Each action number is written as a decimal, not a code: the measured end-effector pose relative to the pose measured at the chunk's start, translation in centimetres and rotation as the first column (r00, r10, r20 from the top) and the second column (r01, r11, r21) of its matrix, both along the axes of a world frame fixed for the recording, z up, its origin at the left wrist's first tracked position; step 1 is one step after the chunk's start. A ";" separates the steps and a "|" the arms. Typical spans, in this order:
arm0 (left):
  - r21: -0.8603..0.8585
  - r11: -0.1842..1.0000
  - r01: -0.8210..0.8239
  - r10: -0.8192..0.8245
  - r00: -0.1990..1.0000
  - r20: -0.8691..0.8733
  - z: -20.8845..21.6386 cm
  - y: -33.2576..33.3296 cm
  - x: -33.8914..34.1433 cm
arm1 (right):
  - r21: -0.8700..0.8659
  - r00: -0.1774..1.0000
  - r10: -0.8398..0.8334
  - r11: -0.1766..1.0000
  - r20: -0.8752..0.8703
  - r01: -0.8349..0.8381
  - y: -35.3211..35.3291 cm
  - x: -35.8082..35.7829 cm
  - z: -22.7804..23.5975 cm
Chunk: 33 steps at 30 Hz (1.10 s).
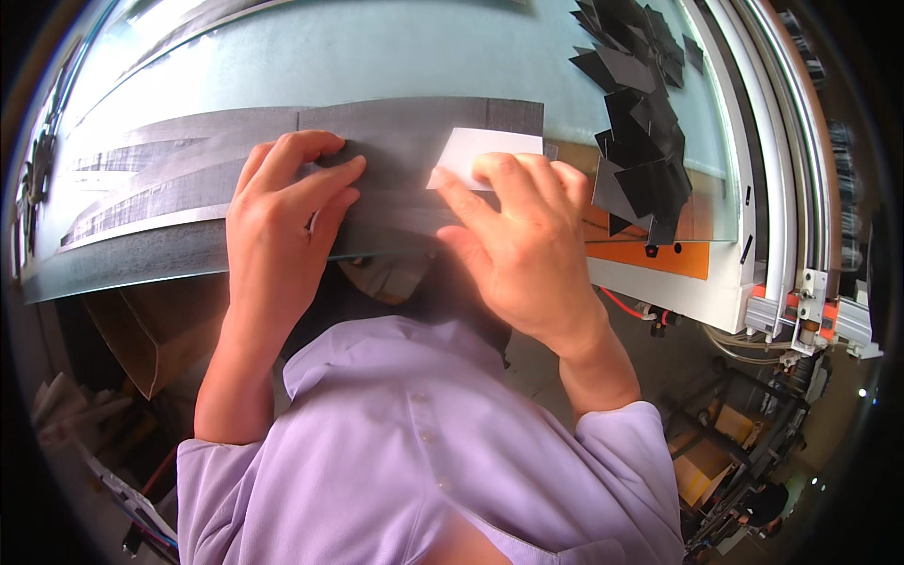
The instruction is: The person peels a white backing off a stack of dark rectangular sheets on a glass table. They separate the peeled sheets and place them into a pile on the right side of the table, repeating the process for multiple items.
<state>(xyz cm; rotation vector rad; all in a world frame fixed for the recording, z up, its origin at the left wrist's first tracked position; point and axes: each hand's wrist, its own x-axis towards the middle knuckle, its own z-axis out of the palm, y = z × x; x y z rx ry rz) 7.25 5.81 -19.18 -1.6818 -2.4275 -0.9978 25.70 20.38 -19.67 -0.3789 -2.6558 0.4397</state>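
Long dark grey strips or sheets (395, 141) lie overlapping along the near edge of a glass tabletop (405, 56). Over them, my left hand (273, 212) has bent fingers, its fingertips apart and close to the dark surface; I make out nothing held between them. My right hand (527, 235) is on a white, slant-edged card (461, 146) above the strips' right part. Its index fingertip presses the card's near left corner, while the other fingers curl over the near right side. The right thumb points left, below the card.
A heap of black angular pieces (640, 132) is spread along the tabletop's right side. Beyond it runs a white frame with metal rails (782, 141). An orange panel (669, 259) shows under the glass. Cardboard (155, 325) stands below the left edge, and boxes (711, 457) sit at lower right.
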 end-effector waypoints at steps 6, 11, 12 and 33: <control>0.009 0.999 0.048 -0.048 0.999 -0.010 -0.7 -0.6 -0.5 | 0.059 0.991 -0.123 0.991 0.053 0.120 4.9 -0.2 0.2; 0.007 1.000 -0.029 0.029 0.998 -0.050 -0.3 -1.4 -0.7 | 0.022 0.997 -0.042 0.999 0.069 0.041 6.0 -1.1 2.2; 0.013 0.998 -0.062 0.063 0.992 -0.112 0.0 -1.7 -1.4 | 0.034 0.999 -0.033 0.999 0.034 0.032 5.7 -1.2 2.6; -0.095 0.970 0.224 -0.220 0.974 0.056 -0.5 11.0 -35.6 | -0.290 0.857 -0.457 0.876 -0.238 0.386 12.0 10.3 2.8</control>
